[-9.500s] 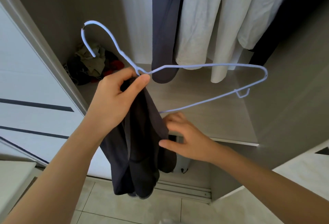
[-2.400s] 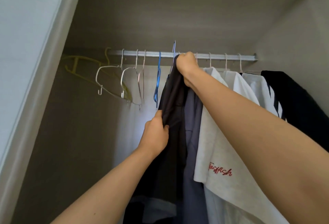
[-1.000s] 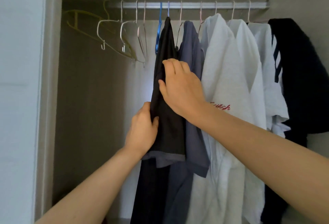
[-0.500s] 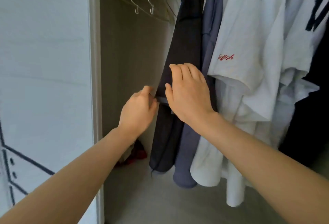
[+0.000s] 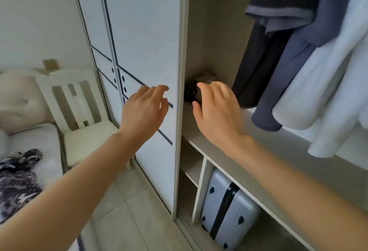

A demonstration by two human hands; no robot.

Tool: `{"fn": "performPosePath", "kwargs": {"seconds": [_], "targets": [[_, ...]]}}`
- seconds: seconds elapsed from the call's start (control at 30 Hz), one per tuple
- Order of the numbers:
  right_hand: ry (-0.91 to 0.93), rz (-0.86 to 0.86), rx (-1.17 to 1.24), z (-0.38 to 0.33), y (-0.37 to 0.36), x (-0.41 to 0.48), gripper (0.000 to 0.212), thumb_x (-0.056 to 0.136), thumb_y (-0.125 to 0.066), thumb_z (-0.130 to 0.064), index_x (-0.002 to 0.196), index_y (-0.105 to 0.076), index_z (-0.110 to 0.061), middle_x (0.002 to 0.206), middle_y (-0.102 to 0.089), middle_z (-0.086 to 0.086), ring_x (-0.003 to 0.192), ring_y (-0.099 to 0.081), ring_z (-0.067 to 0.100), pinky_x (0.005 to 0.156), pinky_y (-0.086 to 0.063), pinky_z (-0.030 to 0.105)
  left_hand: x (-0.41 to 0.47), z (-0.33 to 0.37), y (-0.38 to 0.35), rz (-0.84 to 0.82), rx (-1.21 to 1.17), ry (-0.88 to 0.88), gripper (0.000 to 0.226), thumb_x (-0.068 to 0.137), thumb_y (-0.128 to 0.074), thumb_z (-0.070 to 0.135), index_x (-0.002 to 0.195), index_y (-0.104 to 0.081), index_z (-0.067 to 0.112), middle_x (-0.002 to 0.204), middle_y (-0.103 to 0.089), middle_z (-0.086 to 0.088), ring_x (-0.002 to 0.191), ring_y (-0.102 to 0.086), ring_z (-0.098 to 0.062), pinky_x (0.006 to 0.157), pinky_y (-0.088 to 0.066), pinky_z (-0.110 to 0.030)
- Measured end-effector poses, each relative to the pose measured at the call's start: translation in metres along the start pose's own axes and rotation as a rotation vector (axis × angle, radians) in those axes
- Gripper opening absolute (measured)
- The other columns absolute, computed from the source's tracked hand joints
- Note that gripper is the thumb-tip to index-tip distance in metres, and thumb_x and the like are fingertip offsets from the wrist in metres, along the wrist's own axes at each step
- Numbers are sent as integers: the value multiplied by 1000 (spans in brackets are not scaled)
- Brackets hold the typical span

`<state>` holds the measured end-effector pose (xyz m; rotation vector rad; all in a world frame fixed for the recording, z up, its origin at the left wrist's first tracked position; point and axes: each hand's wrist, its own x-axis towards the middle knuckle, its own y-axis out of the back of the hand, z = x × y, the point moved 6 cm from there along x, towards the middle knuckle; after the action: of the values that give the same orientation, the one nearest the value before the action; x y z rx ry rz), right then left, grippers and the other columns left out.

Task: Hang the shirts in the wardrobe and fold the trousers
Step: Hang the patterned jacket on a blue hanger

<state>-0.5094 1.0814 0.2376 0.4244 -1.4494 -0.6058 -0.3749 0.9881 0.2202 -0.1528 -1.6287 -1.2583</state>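
Wardrobe (image 5: pixel 209 31) stood open: shirts (image 5: pixel 298 67) hung right, suitcase (image 5: pixel 229 207) under shelf (image 5: pixel 278 147), chair (image 5: pixel 83 131) far left. Left hand (image 5: pixel 143 109), right hand (image 5: pixel 217 111) empty, fingers apart.

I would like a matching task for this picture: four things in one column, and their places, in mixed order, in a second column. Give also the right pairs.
Things:
1. suitcase
2. chair
3. patterned garment
4. dark shirt

Places:
A. hanging, leftmost of the hung clothes
B. lying on the bed
C. in the compartment below the shelf
D. standing left of the wardrobe door

Pairs: 1-C; 2-D; 3-B; 4-A
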Motion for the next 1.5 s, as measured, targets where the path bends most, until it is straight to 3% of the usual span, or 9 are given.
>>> {"fn": "performPosePath", "kwargs": {"seconds": [0.27,0.47,0.53,0.63,0.73,0.9,1.13,1.3,1.5], "targets": [[96,-280,263,-90,-79,-79,36,90,-63,-19,119,-57,3,97,-65,18,92,-60,34,80,-50,45,-125,-68,-5,-143,108,245,27,97,-52,19,121,-61,11,93,-71,-5,93,-61,-29,66,-53,-41],[206,-477,346,-150,-143,-119,36,89,-61,-13,121,-57,2,103,-65,20,99,-60,35,94,-48,48,-190,-120,-21,-239,187,351,27,95,-49,19,115,-63,8,84,-69,-7,85,-61,-29,61,-52,-42],[258,-502,354,-168,-165,-123,32,86,-64,-8,115,-60,4,97,-66,20,94,-61,36,88,-50,46,-209,-141,-27,-264,210,378,27,94,-48,20,111,-64,6,81,-69,-7,84,-61,-29,62,-53,-43],[363,-537,373,-206,-199,-120,22,79,-64,-1,100,-62,3,84,-63,18,82,-58,35,77,-50,43,-240,-175,-37,-307,214,467,23,93,-48,19,105,-64,8,77,-67,-5,78,-60,-28,59,-51,-39],[458,-576,413,-247,-238,-111,19,76,-65,-2,95,-62,2,82,-62,16,83,-58,36,78,-49,44,-275,-220,-46,-343,222,597,17,93,-51,16,102,-63,9,75,-65,-3,76,-58,-27,55,-48,-36],[560,-662,492,-312,-307,-95,22,84,-58,-6,104,-61,2,91,-65,17,92,-59,37,88,-49,48,-326,-296,-51,-414,259,848,14,91,-57,13,104,-62,8,76,-66,-3,79,-60,-28,53,-48,-36],[670,-862,518,-385,-399,-71,11,81,-56,1,91,-59,-1,79,-63,14,82,-58,35,84,-49,46,-357,-392,-67,-581,291,1070,25,98,-47,16,120,-58,10,103,-70,-8,100,-57,-29,70,-42,-37],[773,-944,528,-422,-467,-56,17,84,-51,-1,99,-58,-3,88,-64,12,89,-56,32,89,-46,42,-367,-447,-88,-612,293,1186,26,98,-46,16,121,-57,10,103,-69,-7,100,-56,-28,67,-37,-34],[908,-984,561,-468,-552,-24,15,84,-51,-1,97,-57,-4,87,-63,12,87,-55,33,88,-44,41,-367,-510,-115,-579,308,1371,22,98,-47,17,116,-58,10,99,-68,-5,97,-57,-28,62,-43,-36]]}}
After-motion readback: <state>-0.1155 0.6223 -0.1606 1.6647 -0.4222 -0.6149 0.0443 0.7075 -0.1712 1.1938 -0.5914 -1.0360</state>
